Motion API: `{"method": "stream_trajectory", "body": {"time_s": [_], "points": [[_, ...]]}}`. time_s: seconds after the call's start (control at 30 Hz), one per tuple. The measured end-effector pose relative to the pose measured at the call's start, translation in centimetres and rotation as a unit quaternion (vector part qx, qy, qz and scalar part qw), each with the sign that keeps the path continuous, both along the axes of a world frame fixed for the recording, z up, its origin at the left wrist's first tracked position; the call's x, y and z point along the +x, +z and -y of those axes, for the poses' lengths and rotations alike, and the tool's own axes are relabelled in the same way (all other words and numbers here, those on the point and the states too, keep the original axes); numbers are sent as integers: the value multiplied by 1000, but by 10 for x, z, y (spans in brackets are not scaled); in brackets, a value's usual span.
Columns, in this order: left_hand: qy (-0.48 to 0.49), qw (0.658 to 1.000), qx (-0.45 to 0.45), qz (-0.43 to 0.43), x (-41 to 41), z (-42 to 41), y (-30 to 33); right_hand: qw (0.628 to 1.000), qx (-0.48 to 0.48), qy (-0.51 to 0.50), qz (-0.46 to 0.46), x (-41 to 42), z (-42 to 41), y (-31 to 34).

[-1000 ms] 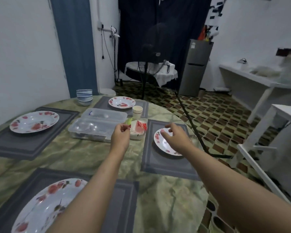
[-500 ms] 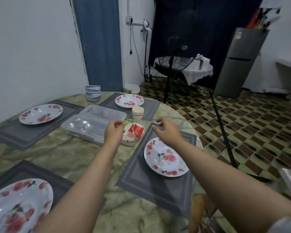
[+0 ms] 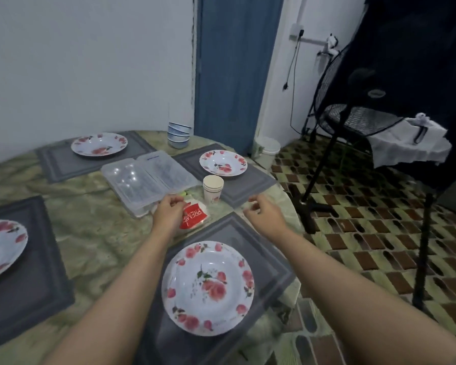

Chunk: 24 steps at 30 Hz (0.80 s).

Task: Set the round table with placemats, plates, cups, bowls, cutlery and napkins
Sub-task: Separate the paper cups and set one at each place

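Red napkin pack (image 3: 194, 219) lies diagonal, left hand (image 3: 167, 216) touching it.

bare tablecloth (image 3: 95, 233) is lying open left of the near plate (image 3: 208, 287). farther on, the clear container (image 3: 148, 183), cup stack (image 3: 212, 189) and red napkin pack (image 3: 195, 216) are crowding the centre.

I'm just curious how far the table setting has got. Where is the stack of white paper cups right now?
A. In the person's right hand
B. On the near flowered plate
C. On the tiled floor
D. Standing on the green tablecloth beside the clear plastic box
D: the stack of white paper cups stands on the green tablecloth, just right of the clear plastic box, and neither hand holds it.
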<state>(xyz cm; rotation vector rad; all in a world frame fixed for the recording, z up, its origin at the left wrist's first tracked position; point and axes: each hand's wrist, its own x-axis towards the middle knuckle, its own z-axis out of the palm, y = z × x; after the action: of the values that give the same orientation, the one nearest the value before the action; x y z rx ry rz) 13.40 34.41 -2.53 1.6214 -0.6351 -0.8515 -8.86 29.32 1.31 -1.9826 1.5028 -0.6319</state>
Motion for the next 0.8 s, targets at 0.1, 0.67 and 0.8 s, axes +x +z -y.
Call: {"method": "stream_trajectory", "body": {"time_s": [0.1,0.67,0.8], "points": [[33,999,0,-8,-12,17,-11,999,17,43,-1,-8,33,-16],[136,989,53,11,-55,120,-33,974,78,212,25,-3,199,-43],[126,983,107,79,-66,130,-50,950,68,303,21,30,235,-61]]}}
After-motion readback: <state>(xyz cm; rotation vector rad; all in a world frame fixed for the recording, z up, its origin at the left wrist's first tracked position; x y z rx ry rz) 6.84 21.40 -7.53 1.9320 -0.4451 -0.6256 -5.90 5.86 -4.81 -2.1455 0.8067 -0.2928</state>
